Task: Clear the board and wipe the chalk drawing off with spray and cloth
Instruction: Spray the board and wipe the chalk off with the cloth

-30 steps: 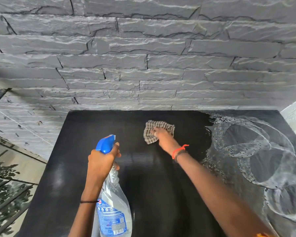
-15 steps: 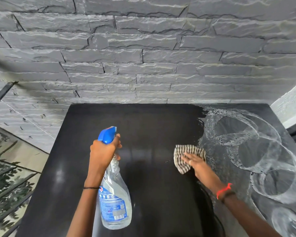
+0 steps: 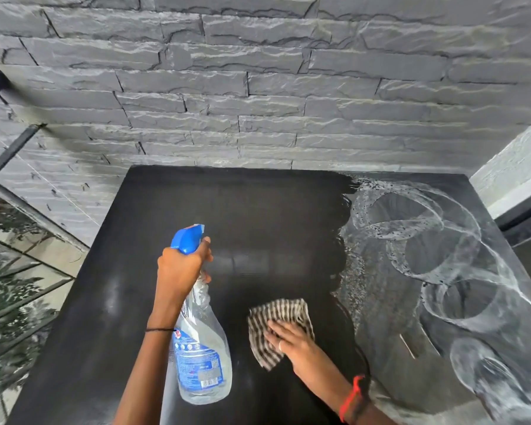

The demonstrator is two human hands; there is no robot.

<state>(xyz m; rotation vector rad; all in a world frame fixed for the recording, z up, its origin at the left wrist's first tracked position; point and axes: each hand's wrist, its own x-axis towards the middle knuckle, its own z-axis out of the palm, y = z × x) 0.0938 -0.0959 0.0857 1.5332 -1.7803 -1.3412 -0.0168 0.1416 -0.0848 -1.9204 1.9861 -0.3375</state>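
Observation:
A black board (image 3: 258,216) lies flat in front of me. Its left and middle part is wiped dark and wet. White chalk rings and lines (image 3: 442,271), speckled with spray, cover its right part. My left hand (image 3: 181,265) grips a clear spray bottle (image 3: 201,357) with a blue trigger head, held above the board. My right hand (image 3: 292,340) presses flat on a striped cloth (image 3: 276,317) lying on the board near its front middle, just left of the chalk.
A grey stone wall (image 3: 258,87) rises behind the board. A glass railing with a dark metal frame (image 3: 19,256) runs along the left. A light wall corner and a dark ledge (image 3: 515,204) stand at the right.
My right hand has swept the cloth from the board's far middle to the right and then down toward me. The bottle in my left hand has stayed roughly in place.

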